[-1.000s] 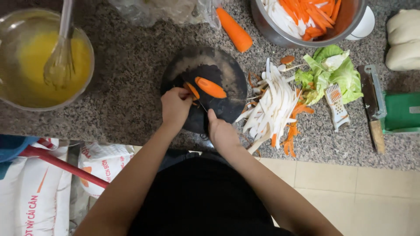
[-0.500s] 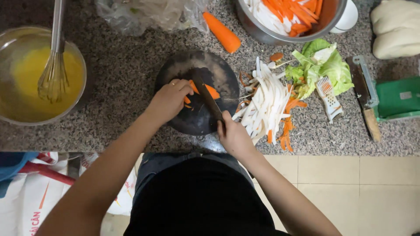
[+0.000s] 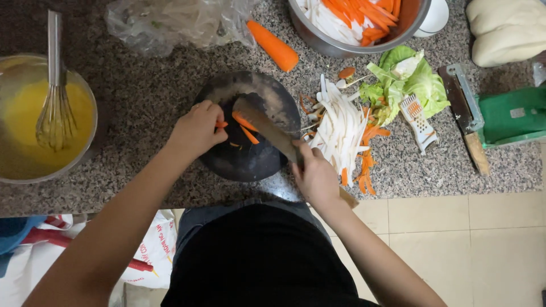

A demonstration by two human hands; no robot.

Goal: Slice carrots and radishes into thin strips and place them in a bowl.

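Looking down from the head camera: left hand (image 3: 196, 132) curled at the left edge of a round dark chopping board (image 3: 227, 165), fingertips pinched shut on a small carrot piece (image 3: 221, 124); right hand (image 3: 316, 177) wrapped fully closed around the handle of a broad knife (image 3: 267, 126), blade angled up and left across the board, lying just beside two thin carrot slices (image 3: 245, 128); board sitting on a speckled granite counter (image 3: 142, 68), directly ahead of the dark-clothed torso.

Right of the board, touching its edge: a heap of white and orange vegetable strips (image 3: 340, 132); beyond that, green lettuce leaves (image 3: 408, 81) with a small white grater (image 3: 418, 119) resting against them; further right, a cleaver (image 3: 463, 113) beside a green box (image 3: 512, 115).

Along the top edge: a whole carrot (image 3: 273, 45), a crumpled clear plastic bag (image 3: 170, 24), a metal bowl of cut strips (image 3: 352, 25); far left, well apart from the board, a metal bowl of yellow beaten egg (image 3: 23, 102) holding a whisk (image 3: 55, 108).
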